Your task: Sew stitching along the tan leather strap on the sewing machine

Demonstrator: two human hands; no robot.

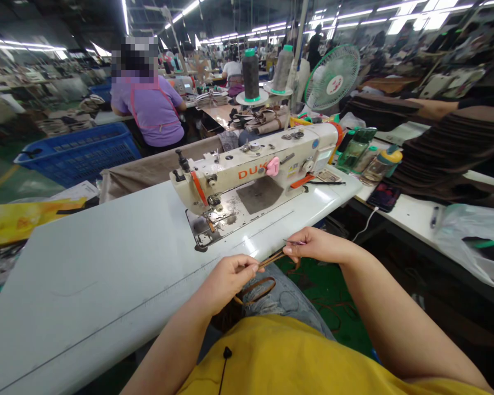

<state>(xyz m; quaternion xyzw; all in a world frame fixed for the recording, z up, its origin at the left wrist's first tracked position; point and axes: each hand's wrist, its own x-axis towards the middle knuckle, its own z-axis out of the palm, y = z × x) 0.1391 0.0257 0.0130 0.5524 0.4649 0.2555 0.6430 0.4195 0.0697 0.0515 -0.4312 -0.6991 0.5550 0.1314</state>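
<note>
Above my lap, at the front edge of the white sewing table (pixel 119 263), my left hand (pixel 228 278) is closed with thumb and fingers pinching a narrow brown strip (pixel 271 259). The strip runs across to my right hand (pixel 316 244), which is closed on its other part. A thin, pointed metal tool (pixel 295 242) also pokes out of my right fingers; its kind is hard to make out. Below my left hand a loop of the strip hangs over my jeans. Just beyond both hands stands a white sewing machine (pixel 251 170) with orange trim.
On the right side table are a phone (pixel 383 196) with a white cable, bottles (pixel 381 165), a plastic bag (pixel 473 236) and stacked dark brown pieces (pixel 448 148). Thread cones (pixel 250 77) and a green fan (pixel 332 77) stand behind the machine. A co-worker in purple (pixel 154 112) sits ahead, near a blue basket (pixel 82 156).
</note>
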